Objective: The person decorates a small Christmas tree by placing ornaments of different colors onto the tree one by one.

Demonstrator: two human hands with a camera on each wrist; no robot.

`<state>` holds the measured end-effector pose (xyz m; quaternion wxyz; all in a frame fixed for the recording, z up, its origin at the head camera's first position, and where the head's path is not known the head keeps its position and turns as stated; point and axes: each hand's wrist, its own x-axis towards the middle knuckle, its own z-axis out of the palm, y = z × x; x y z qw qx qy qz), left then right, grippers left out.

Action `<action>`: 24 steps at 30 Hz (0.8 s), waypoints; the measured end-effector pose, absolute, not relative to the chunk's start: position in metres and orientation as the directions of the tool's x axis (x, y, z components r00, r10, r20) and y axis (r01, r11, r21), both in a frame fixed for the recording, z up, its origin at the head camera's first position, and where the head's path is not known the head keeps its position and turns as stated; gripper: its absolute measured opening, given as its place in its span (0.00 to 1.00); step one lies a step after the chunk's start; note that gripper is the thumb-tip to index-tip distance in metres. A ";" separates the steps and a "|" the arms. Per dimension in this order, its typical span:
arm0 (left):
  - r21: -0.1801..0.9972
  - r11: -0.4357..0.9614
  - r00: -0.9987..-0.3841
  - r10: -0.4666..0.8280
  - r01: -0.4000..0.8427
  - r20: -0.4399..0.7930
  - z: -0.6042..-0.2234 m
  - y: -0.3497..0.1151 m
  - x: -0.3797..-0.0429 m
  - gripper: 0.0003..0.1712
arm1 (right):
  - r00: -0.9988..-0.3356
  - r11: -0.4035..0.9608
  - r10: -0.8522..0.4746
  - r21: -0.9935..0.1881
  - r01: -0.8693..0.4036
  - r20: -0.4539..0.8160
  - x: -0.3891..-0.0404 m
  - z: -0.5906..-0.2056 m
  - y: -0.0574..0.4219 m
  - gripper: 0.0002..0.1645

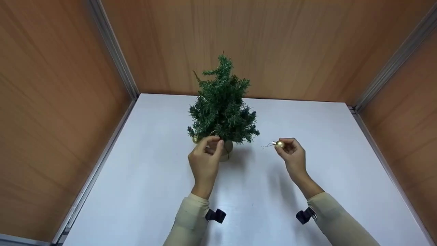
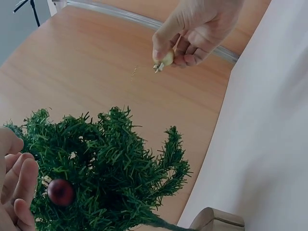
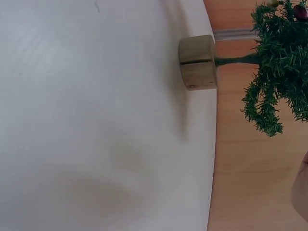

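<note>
A small green artificial Christmas tree (image 1: 223,106) stands on a round wooden base (image 3: 198,62). My left hand (image 1: 205,159) is at its lower front branches, fingers loosely bent and nothing seen between them. Close by those fingers, a dark red bauble (image 2: 61,192) hangs on the tree in the left wrist view. Another bauble, gold (image 1: 195,139), shows at the lower left branches. Right of the tree, my right hand (image 1: 294,159) pinches a gold bauble (image 1: 280,144) between thumb and fingers. A thin hanging loop (image 1: 268,145) sticks out from its cap toward the tree.
The tree stands on a white table (image 1: 153,164). Wood-grain panels (image 1: 273,44) enclose the table at the back and both sides, with metal rails (image 1: 117,51) at the corners. Small black devices (image 1: 215,216) are strapped to both sleeves.
</note>
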<state>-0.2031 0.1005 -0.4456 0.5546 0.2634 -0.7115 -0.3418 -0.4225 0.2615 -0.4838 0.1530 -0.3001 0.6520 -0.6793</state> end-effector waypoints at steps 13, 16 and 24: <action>0.765 0.642 -0.299 -0.721 0.050 0.625 -0.442 0.107 -0.212 0.05 | -0.762 -0.145 -0.595 -0.967 -0.210 0.255 -0.412 -0.477 0.257 0.21; 0.760 0.648 -0.306 -0.716 0.043 0.627 -0.442 0.109 -0.215 0.06 | -0.755 -0.159 -0.597 -0.963 -0.218 0.270 -0.410 -0.475 0.255 0.19; 0.751 0.659 -0.331 -0.702 0.035 0.631 -0.446 0.117 -0.222 0.05 | -0.748 -0.151 -0.601 -0.959 -0.240 0.282 -0.401 -0.471 0.253 0.19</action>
